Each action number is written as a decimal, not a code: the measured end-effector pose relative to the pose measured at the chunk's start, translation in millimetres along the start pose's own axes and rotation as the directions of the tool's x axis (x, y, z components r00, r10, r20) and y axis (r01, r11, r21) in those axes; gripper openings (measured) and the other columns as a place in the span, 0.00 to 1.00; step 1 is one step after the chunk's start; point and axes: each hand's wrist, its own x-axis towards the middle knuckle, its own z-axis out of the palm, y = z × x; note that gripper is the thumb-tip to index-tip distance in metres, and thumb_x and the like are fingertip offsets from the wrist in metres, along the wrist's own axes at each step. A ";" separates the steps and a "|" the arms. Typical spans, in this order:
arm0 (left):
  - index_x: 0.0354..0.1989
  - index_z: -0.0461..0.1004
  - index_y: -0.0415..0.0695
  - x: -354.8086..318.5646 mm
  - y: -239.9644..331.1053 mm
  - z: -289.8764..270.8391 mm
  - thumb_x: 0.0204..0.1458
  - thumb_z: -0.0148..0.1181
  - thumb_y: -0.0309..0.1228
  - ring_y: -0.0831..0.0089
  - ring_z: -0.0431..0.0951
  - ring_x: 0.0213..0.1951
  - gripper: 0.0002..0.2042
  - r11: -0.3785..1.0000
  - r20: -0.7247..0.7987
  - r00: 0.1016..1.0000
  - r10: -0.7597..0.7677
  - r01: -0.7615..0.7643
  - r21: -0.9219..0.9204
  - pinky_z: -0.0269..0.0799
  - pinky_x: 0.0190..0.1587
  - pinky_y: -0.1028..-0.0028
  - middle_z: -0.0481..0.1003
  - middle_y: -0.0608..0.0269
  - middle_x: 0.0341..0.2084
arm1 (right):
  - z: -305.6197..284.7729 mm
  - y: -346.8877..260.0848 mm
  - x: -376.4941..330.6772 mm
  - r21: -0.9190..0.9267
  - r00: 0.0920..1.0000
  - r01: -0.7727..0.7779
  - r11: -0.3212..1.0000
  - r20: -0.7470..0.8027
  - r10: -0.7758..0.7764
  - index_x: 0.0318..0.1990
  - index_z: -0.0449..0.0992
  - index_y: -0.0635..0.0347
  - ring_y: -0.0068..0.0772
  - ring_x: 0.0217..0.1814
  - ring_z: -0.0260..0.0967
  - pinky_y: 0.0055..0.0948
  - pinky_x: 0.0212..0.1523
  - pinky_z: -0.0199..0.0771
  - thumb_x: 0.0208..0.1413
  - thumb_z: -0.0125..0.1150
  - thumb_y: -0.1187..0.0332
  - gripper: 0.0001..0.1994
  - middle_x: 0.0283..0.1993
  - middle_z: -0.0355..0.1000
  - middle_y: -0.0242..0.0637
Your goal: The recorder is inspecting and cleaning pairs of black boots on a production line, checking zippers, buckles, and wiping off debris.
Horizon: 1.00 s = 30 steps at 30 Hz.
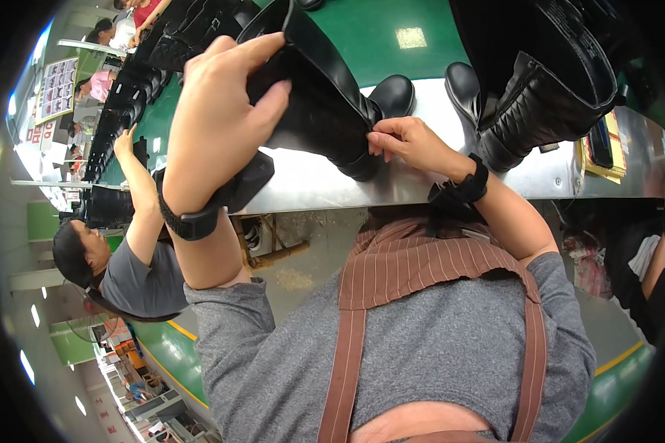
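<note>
A tall black boot (321,96) leans over the metal bench in front of me. My left hand (225,111) is closed on the upper edge of its shaft, thumb and index finger gripping the dark material. Down at the boot's ankle, my right hand (403,140) pinches a small part at the lower end of the side seam. What lies between those fingertips is too small to make out. The toe of a black boot (394,96) shows behind the ankle. To the right stands another tall black boot (528,103) with a quilted, open shaft.
The bench's metal front edge (414,193) runs close before me. At its right end a dark phone-like object (601,144) rests on yellow papers (606,166). A co-worker (137,266) reaches over the green surface on the left, beside rows of black boots (125,96).
</note>
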 end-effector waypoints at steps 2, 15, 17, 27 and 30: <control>0.49 0.72 0.30 -2.2 7.7 -1.4 0.45 0.63 0.22 0.71 0.71 0.31 0.20 0.995 0.012 0.996 0.094 -0.094 0.034 0.67 0.37 0.77 0.69 0.57 0.28 | -1.8 -21.7 -3.0 0.138 0.992 0.123 0.983 -0.003 -0.124 0.31 0.77 0.64 0.19 0.28 0.70 0.20 0.31 0.71 0.63 0.53 0.62 0.15 0.28 0.74 0.31; 0.69 0.29 0.38 -71.9 4.7 93.5 0.32 0.80 0.34 0.60 0.60 0.58 0.64 0.852 -0.568 0.807 -0.161 -0.177 -0.492 0.53 0.64 0.63 0.57 0.52 0.58 | -12.6 -57.4 -0.6 0.398 0.925 0.364 0.842 -0.049 -0.377 0.33 0.74 0.61 0.15 0.29 0.66 0.16 0.31 0.67 0.66 0.48 0.60 0.16 0.30 0.72 0.27; 0.69 0.34 0.37 -89.3 12.2 140.6 0.29 0.81 0.32 0.62 0.60 0.59 0.63 0.788 -0.333 0.908 -0.255 -0.004 -0.615 0.53 0.64 0.63 0.58 0.52 0.58 | -13.1 -64.1 -1.8 0.412 0.935 0.337 0.847 -0.038 -0.354 0.33 0.74 0.61 0.14 0.28 0.66 0.15 0.30 0.67 0.66 0.48 0.60 0.16 0.30 0.72 0.27; 0.46 0.73 0.35 -86.3 40.0 222.6 0.45 0.68 0.23 0.74 0.76 0.42 0.19 0.451 -0.118 0.798 -0.591 0.206 -0.869 0.71 0.47 0.74 0.77 0.61 0.40 | -21.7 -117.2 -26.5 0.356 0.889 0.446 0.821 -0.069 -0.453 0.30 0.74 0.62 0.18 0.21 0.66 0.17 0.24 0.67 0.66 0.46 0.61 0.17 0.22 0.69 0.29; 0.46 0.72 0.35 -82.7 44.3 221.3 0.43 0.70 0.25 0.74 0.77 0.41 0.20 0.517 -0.161 0.782 -0.602 0.229 -0.825 0.72 0.46 0.74 0.78 0.61 0.38 | -24.6 -76.5 -47.1 0.174 0.926 0.372 0.912 -0.143 -0.350 0.36 0.75 0.63 0.19 0.23 0.68 0.18 0.29 0.69 0.67 0.46 0.60 0.16 0.27 0.72 0.30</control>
